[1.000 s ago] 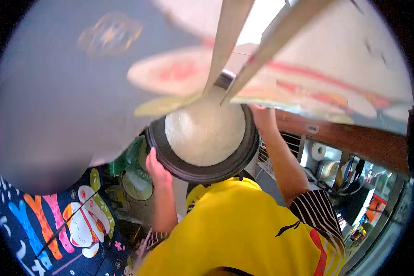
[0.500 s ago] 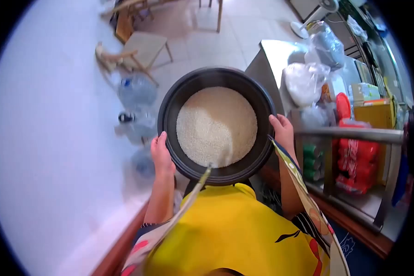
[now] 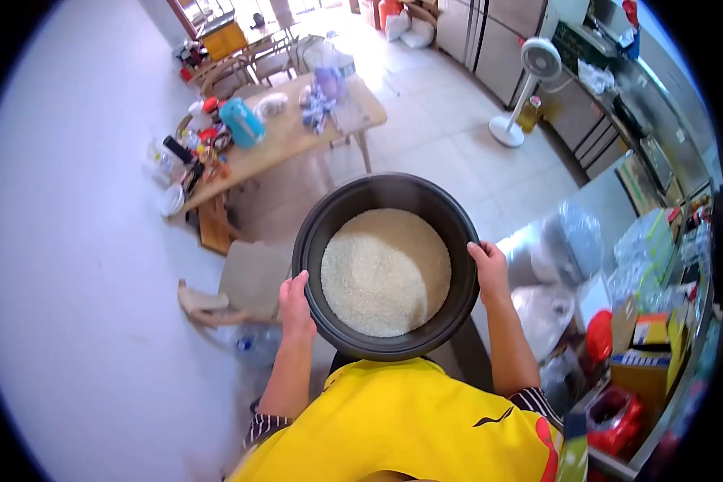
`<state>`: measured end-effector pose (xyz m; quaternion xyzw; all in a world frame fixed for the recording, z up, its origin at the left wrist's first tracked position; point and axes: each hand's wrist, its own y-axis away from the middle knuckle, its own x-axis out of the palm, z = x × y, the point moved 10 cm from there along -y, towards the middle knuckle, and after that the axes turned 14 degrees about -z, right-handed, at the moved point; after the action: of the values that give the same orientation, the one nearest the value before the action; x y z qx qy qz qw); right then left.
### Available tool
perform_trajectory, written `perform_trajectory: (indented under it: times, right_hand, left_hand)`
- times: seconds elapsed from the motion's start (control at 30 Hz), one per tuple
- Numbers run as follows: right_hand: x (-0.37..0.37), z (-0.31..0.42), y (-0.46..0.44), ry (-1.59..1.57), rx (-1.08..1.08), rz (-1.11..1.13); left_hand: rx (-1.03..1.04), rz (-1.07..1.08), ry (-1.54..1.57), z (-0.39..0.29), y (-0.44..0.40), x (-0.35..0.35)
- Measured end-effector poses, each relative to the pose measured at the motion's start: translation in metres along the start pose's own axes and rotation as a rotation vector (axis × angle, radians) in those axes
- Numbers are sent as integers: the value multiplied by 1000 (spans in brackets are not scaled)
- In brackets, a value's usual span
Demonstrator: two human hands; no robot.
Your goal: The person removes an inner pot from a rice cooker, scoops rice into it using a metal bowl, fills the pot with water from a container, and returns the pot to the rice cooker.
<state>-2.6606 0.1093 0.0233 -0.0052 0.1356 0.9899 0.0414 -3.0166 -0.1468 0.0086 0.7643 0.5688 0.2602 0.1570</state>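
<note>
Left hand (image 3: 297,309) and right hand (image 3: 492,271) are apart, clamped on opposite sides of the pot (image 3: 386,347). Rice (image 3: 384,273) lies inside, between them. Fan (image 3: 541,59) stands beyond right hand.

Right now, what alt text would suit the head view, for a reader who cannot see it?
Left hand and right hand hold a dark pot of white grains; beyond stand a table and a fan.

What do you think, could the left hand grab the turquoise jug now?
Probably not: the left hand is holding the dark pot, and the turquoise jug stands farther off, on the table.
</note>
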Motion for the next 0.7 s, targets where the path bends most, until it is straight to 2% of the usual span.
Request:
perform_trajectory:
  times: [0.13,0.27,0.37,0.47,0.5,0.6,0.7]
  right_hand:
    - [39,28,-112,-1,-45,-53]
    - [33,29,-221,51,-73,-206]
    - [21,53,-280,-52,-62,-359]
    - [8,89,-337,-50,-81,-456]
    - [6,98,-360,-89,-52,-495]
    - [1,119,-453,-176,-14,-566]
    - [-7,132,-564,-93,11,-609]
  left_hand:
    - [-13,91,-40,-25,-87,130]
    - [2,167,-151,-21,-161,273]
    - [-102,311,-159,4,-202,380]
    - [-41,399,-224,7,-230,496]
    - [-68,437,-236,30,-253,534]
    - [-133,501,-298,35,-267,654]
    - [-157,479,-323,65,-303,751]
